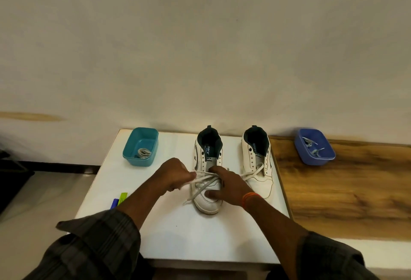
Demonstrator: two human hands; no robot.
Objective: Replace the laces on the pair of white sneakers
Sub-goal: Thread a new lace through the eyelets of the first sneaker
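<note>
Head view gives me two white sneakers on the white board (178, 235), toes toward me: the left sneaker (208, 175) under my hands and the right sneaker (258, 164) just beside it. I count one loose white lace (201, 187) crossing the left sneaker's forefoot, with an end trailing off its toe side, and another lace (253, 174) draped across the right sneaker's eyelets. Two tubs sit farther out: a teal tub (140, 146) at the board's far left corner with one folded lace bundle inside, and a blue tub (314, 147) on the wooden surface (347, 190) well to the right, holding a few pale lace pieces. Two markers (119, 199), one blue and one green, lie at the board's left edge. My left hand (175, 174) is curled, fingers closed round the lace beside the shoe. My right hand (224, 185) lies flat over the left sneaker, fingers spread, thumb pressed on the toe cap; whether the forefinger hooks the lace I cannot tell. The markers are partly hidden behind my left forearm, and both plaid sleeves are cut off at the bottom edge.
</note>
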